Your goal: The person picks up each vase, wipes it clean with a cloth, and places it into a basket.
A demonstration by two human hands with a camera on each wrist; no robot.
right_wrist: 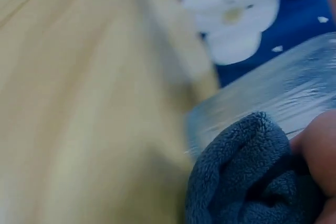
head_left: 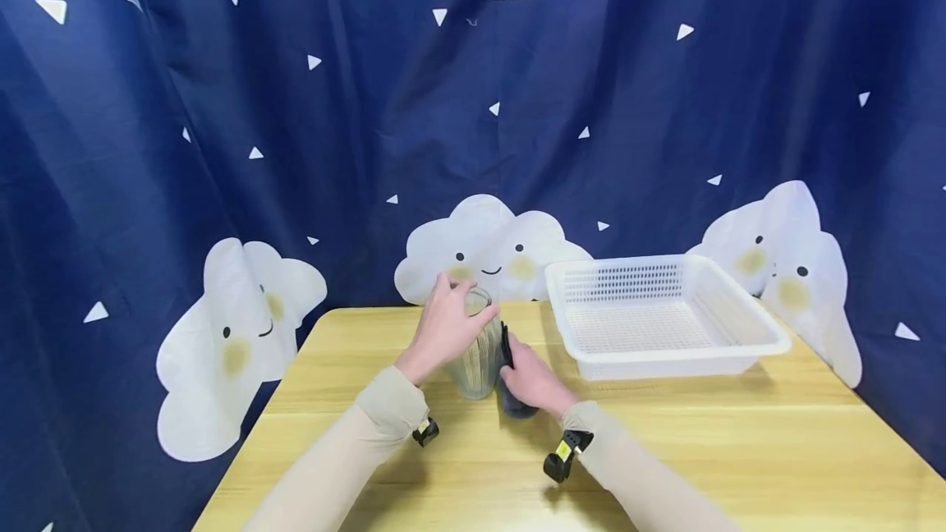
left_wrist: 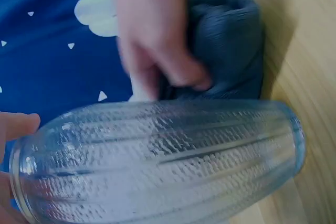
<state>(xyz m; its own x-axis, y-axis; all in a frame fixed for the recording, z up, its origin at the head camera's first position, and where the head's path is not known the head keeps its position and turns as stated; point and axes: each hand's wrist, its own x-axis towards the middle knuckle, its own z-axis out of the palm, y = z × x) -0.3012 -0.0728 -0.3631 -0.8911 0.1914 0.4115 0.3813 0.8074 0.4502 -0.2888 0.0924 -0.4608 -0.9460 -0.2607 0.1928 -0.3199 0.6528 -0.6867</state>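
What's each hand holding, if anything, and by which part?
Left hand holds the glass vase by its rim; right hand grips the dark cloth near its top.

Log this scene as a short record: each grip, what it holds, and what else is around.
Left grip: holds the vase by its rim
Right grip: holds the cloth
Vase: clear ribbed glass, mouth up
Cloth: dark blue-gray, beside the vase
Basket: white, on the table, right of both grips
Curtain: navy, patterned, behind the table
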